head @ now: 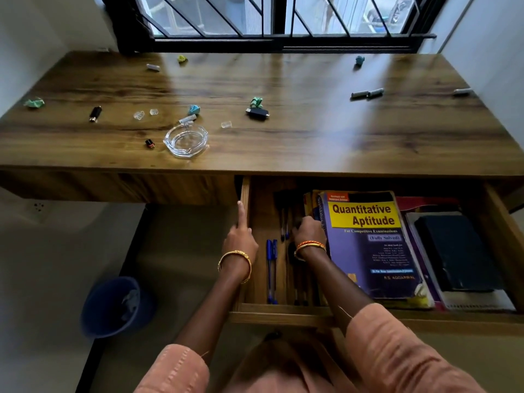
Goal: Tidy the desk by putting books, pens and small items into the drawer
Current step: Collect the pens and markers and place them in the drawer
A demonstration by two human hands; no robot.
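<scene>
The wooden drawer (283,309) is pulled out under the desk (283,109). The left hand (239,242) rests on the drawer's left wall, one finger straight, holding nothing. The right hand (309,229) is curled down among dark pens (285,222) in the drawer; I cannot tell if it grips one. Two blue pens (271,270) lie beside it. A thick purple and yellow book (371,245) lies flat in the drawer. On the desk sit a round glass dish (185,140), crumpled paper balls (194,109) and small metal tubes (367,94).

Purple book (377,245) cover: "Quantitative Aptitude", "(Fully Solved)", "For Competitive Examinations".
</scene>
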